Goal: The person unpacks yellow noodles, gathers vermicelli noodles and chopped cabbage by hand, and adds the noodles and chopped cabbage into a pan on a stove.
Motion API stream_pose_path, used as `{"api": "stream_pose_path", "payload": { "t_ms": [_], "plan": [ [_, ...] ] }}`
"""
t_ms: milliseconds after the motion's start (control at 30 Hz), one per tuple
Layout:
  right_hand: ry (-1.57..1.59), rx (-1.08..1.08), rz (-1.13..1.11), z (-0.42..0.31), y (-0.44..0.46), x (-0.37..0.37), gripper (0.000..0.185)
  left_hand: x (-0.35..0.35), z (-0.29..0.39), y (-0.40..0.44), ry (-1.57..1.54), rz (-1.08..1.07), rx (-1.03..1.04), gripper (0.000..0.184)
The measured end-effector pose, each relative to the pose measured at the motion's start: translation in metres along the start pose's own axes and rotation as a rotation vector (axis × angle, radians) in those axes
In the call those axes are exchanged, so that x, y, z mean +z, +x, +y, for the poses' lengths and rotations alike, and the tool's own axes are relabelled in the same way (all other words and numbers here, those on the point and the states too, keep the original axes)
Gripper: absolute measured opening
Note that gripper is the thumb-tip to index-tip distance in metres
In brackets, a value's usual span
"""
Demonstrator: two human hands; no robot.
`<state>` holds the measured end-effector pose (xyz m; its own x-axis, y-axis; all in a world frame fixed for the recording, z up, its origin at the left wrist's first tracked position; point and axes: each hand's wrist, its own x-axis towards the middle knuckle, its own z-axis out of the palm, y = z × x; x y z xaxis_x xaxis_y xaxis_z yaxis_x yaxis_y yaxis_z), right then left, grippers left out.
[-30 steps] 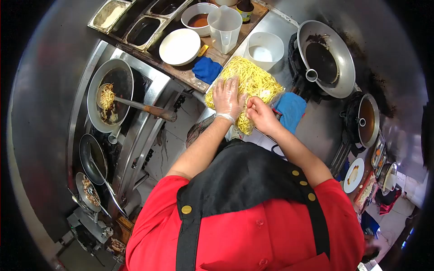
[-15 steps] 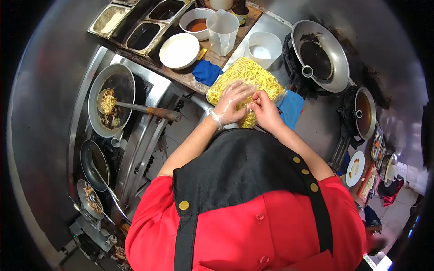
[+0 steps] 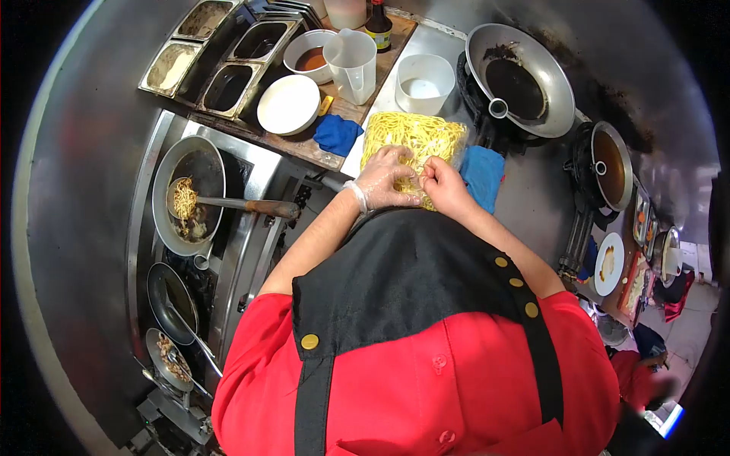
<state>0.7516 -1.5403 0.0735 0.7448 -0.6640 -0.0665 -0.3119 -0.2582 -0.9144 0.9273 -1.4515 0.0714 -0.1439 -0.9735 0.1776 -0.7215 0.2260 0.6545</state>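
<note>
Noodle bag under left hand

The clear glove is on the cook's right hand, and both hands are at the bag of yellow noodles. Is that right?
Not quite: the head view shows the clear glove on the left hand, while the right hand is bare. Both hands are at the bag of yellow noodles.

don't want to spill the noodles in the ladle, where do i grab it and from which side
Probably best by the wooden grip of the ladle, coming from the picture's right with the left hand, the nearer one. The grip juts out beyond the wok on that side, while the other end sits inside, loaded with noodles. Keeping it level should help.
</note>
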Motion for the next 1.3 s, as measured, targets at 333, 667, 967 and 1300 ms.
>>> {"api": "stream_pose_path", "payload": {
  "t_ms": [333, 667, 967, 1300],
  "plan": [
    [1.02, 0.024, 0.031, -0.042, 0.008, -0.054, 0.024, -0.006, -0.013, -0.038, 0.163, 0.111, -0.177, 0.047],
    [1.357, -0.155, -0.142, -0.096, 0.043, -0.067, 0.02, -0.009, -0.021, -0.003, -0.583, 0.836, -0.489, 0.026],
    [1.252, -0.28, -0.223, -0.117, 0.043, -0.05, 0.017, -0.078, 0.052, 0.025, 0.331, 0.43, -0.577, 0.035],
    [0.995, -0.358, -0.093, -0.138, 0.043, -0.069, 0.019, -0.157, 0.032, -0.003, -0.37, 0.891, -0.555, 0.015]
  ]
}}
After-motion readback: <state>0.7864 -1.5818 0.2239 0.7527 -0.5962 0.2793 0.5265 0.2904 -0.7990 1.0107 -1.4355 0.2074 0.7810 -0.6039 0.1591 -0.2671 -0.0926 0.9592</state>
